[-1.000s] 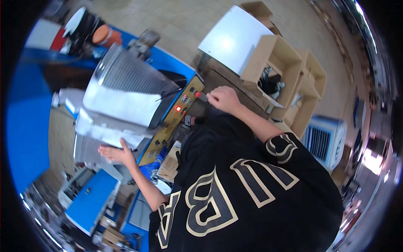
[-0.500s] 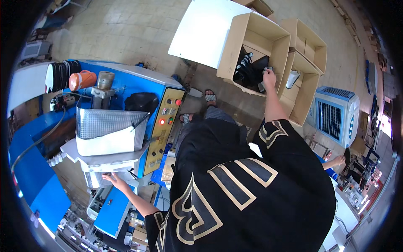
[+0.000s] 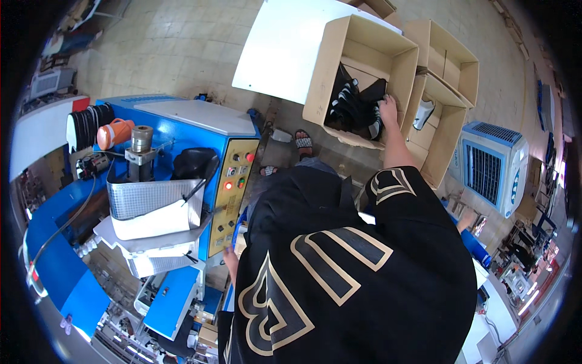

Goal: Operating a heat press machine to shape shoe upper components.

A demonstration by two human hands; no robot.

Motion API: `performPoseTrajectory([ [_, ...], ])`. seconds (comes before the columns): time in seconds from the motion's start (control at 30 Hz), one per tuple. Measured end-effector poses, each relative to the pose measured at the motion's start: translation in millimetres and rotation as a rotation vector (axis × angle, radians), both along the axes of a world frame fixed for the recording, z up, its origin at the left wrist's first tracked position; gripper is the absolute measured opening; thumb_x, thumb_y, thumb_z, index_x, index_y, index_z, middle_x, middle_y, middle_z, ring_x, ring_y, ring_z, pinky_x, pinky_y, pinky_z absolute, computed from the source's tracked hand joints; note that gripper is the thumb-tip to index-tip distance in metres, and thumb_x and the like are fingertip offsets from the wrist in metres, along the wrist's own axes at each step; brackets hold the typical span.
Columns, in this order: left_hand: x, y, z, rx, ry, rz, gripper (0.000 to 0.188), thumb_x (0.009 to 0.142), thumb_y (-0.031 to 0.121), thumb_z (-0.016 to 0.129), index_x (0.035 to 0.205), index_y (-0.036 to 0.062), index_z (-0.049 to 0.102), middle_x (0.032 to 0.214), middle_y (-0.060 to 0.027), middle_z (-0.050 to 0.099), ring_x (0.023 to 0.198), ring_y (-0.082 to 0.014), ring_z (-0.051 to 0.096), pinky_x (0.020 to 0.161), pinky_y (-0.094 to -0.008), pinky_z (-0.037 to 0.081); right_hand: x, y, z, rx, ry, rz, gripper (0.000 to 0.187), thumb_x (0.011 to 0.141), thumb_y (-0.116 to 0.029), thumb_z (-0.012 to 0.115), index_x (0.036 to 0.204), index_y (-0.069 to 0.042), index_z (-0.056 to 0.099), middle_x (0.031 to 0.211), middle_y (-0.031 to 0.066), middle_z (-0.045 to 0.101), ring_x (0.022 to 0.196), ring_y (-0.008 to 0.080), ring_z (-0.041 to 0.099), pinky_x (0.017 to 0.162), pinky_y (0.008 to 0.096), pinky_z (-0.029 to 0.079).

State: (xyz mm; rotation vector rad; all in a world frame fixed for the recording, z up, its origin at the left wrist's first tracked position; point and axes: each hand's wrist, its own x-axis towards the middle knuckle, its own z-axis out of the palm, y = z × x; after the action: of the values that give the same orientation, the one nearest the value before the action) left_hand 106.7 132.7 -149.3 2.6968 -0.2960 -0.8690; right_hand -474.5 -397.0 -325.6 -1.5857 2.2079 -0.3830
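Observation:
My right hand (image 3: 388,111) reaches into an open cardboard box (image 3: 388,41) ahead of me and to the right. Its fingers are closed at the edge of a black piece with pale trim (image 3: 375,125), at the right end of a row. Several similar black pieces (image 3: 348,102) lie in the box, their exact kind too small to tell. Low on the left, my left hand (image 3: 230,257) is by the lower end of the machine's yellow control panel (image 3: 233,197). Its fingers are too small and partly hidden to read, and nothing shows in it.
The blue machine (image 3: 227,128) stands left, with a clear guard (image 3: 154,199) around its metal press head (image 3: 141,145). A white board (image 3: 276,51) lies beside the box. Two more cardboard boxes (image 3: 445,100) and an air cooler (image 3: 490,167) are at right.
My left hand has drawn back from under the machine's guard, toward my body. My right hand stays at the box, lower against the black pieces. The view has shifted slightly.

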Motion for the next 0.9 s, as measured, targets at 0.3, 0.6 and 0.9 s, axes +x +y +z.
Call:
performPoseTrajectory([
  [0.3,-50,-62,-16,-0.027,0.342,-0.143,0.053,0.098,0.036,0.053,0.133,-0.0035,0.049,0.125,-0.0129,0.055,0.108,-0.0238,0.053,0.091,-0.0326,0.041,56,30,94,-0.248,-0.032,0.204,0.043,0.091,-0.013,0.05,0.132,-0.002,0.048,0.153,0.002,0.034,0.106,0.0327,0.061,0.089,0.0407,0.049],
  [0.6,-56,-102,-26,-0.193,0.508,-0.066,0.044,0.097,0.037,0.053,0.117,-0.0018,0.062,0.099,-0.0041,0.062,0.084,-0.0131,0.053,0.073,-0.0294,0.043,42,37,69,-0.322,-0.262,-0.001,0.036,0.093,-0.013,0.048,0.128,-0.004,0.055,0.147,0.0027,0.045,0.11,0.0286,0.06,0.094,0.0351,0.045],
  [0.9,-68,-85,-27,-0.108,0.401,-0.111,0.056,0.097,0.039,0.056,0.131,-0.0045,0.052,0.115,-0.0091,0.063,0.107,-0.0153,0.054,0.093,-0.03,0.041,49,6,70,0.383,0.142,-0.049,0.037,0.091,-0.035,0.045,0.116,-0.019,0.066,0.129,0.0097,0.06,0.124,0.0275,0.052,0.103,0.0401,0.04],
])
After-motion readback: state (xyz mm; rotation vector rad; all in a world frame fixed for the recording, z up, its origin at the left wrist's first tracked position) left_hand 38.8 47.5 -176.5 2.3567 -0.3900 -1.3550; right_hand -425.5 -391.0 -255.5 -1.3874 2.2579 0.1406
